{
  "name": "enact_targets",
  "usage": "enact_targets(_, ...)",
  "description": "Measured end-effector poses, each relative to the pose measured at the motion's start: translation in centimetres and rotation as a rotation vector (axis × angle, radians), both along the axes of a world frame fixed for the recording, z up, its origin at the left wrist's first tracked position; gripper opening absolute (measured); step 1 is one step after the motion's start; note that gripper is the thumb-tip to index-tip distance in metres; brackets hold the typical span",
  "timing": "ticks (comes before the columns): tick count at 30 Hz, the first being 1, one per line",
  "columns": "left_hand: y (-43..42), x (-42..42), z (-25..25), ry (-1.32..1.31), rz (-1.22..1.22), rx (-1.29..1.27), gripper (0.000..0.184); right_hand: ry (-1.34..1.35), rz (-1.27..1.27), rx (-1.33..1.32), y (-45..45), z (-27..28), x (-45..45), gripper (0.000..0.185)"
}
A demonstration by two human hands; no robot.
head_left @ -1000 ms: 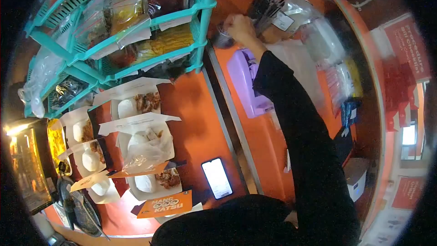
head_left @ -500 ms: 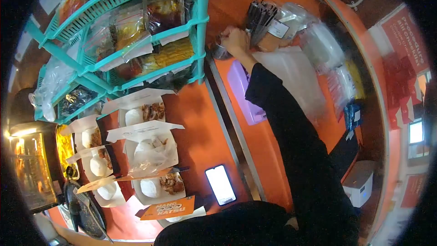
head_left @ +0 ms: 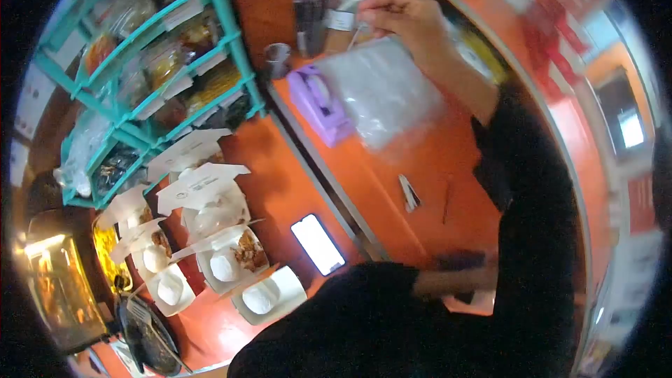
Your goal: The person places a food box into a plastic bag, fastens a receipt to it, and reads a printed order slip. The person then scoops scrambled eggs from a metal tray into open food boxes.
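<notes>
My right hand [head_left: 402,17] is raised over the back of the orange counter, its thumb and fingers pinched on a thin white item that hangs down. Beneath it lies a clear plastic bag [head_left: 385,91], beside a purple dispenser [head_left: 315,101]. A small clear cup [head_left: 277,59] stands left of dark wrapped packets [head_left: 309,24]. My left hand [head_left: 458,281] is low in front of my body, smeared by motion; its fingers cannot be made out. Open white boxes with rice [head_left: 224,266] are at the left, some with brown meat.
A teal rack [head_left: 231,42] with packed bags stands at upper left. A lit phone [head_left: 317,243] lies near the counter gap. Black pan [head_left: 147,332] and glowing glass case [head_left: 63,290] are at lower left. A white clip-like item [head_left: 409,194] lies right of centre.
My right hand has left the clear cup and moved right, now with a thin white item. My left hand has come into view. The camera view has turned and shifted.
</notes>
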State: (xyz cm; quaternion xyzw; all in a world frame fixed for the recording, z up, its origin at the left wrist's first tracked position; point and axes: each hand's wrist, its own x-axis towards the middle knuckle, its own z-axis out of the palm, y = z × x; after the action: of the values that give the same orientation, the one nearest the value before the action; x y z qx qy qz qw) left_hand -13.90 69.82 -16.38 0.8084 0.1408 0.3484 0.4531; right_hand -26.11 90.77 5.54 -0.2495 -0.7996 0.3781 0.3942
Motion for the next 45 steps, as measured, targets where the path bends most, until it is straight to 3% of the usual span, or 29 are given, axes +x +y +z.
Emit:
enact_targets(4, -1.9, 4.7, 3.1, -0.010, -0.077, 0.136, 0.019, 0.020, -0.106, 0.022, -10.0, 4.5, 12.0, 0.016)
enact_targets(10, -4.4, 9.6, 5.6, -0.005, -0.076, 0.254, 0.020, 0.136, -0.288, 0.009, -19.8, 4.4, 27.0, 0.010)
enact_targets(13, -5.3, 9.9, 7.3, 0.055, 0.034, 0.249, 0.018, 0.131, -0.466, 0.050, -23.0, 0.9, 33.9, 0.006)
enact_targets(15, -5.8, 9.7, 8.0, 0.123, 0.064, 0.213, 0.016, 0.226, -0.632, -0.200, -25.6, -2.5, 38.1, 0.006)
enact_targets(18, -6.1, 9.9, 9.2, 0.205, 0.021, 0.195, 0.017, 0.167, -0.757, -0.234, -29.4, -9.7, 42.8, 0.008)
enact_targets(20, -6.8, 10.3, 10.0, -0.005, 0.111, 0.406, 0.023, 0.161, -0.792, -0.255, -31.0, -12.6, 44.0, 0.009)
enact_targets(26, -8.2, 10.1, 11.2, 0.237, 0.189, 0.672, 0.029, 0.176, -0.702, -0.325, -32.8, -14.3, 42.2, 0.006)
enact_targets(28, -7.7, 10.7, 11.0, 0.291, 0.243, 0.708, 0.028, 0.072, -0.567, -0.464, -32.7, -13.9, 41.6, 0.005)
enact_targets(30, -7.5, 11.0, 11.1, 0.343, 0.305, 0.740, 0.028, 0.074, -0.545, -0.340, -32.5, -13.7, 40.8, 0.006)
enact_targets(32, -7.3, 11.1, 12.0, 0.407, 0.185, 0.465, 0.027, 0.076, -0.520, -0.217, -32.6, -13.5, 40.4, 0.007)
enact_targets(34, -7.1, 11.5, 12.2, 0.395, 0.175, 0.456, 0.026, -0.157, -0.614, -0.069, -32.8, -13.4, 40.2, 0.011)
enact_targets(36, -6.9, 11.6, 11.9, 0.382, 0.159, 0.443, 0.025, -0.021, -0.687, -0.061, -33.2, -13.9, 40.0, 0.011)
enact_targets(38, -6.5, 11.3, 11.2, 0.430, 0.210, 0.123, 0.020, 0.111, -0.763, -0.057, -34.2, -14.3, 39.9, 0.013)
enact_targets(39, -6.3, 11.0, 10.8, 0.439, 0.208, 0.114, 0.020, 0.020, -0.767, 0.153, -35.2, -14.4, 39.9, 0.015)
enact_targets(40, -6.1, 10.7, 10.3, 0.412, 0.223, -0.053, 0.017, -0.072, -0.763, 0.363, -36.2, -14.5, 39.7, 0.017)
enact_targets(43, -6.4, 10.7, 9.4, 0.312, 0.244, -0.330, 0.017, -0.243, -0.651, 0.350, -37.7, -13.9, 36.8, 0.021)
enact_targets(45, -6.7, 10.7, 9.2, 0.235, 0.253, -0.439, 0.018, -0.164, -0.691, 0.356, -37.3, -15.4, 36.2, 0.023)
